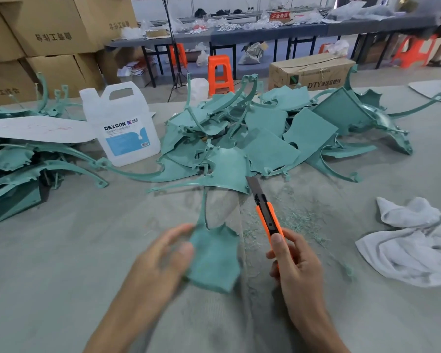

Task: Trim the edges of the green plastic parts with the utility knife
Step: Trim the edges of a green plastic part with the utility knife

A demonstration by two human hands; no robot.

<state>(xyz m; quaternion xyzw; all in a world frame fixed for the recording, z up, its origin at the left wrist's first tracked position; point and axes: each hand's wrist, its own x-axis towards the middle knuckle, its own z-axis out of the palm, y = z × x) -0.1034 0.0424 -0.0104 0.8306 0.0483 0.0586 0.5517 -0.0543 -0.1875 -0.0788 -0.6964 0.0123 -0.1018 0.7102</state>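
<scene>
Two bare hands work near the front edge of the counter (61, 263). The left hand (161, 263) holds a green plastic part (214, 258), with its fingers and thumb on the part's left side. The part looks blurry. The right hand (294, 266) has its grip closed around the orange utility knife (267, 212). The dark blade points away, up toward the middle of the counter, and its tip is close to another green piece (224, 169). Small green shavings (306, 220) lie just right of the knife. White cloths (413, 240) sit by the right edge. Farther back is a big pile of green parts (278, 133). More green parts (13, 169) lie at the left edge. A white jug (121, 123) stands between the two piles.
</scene>
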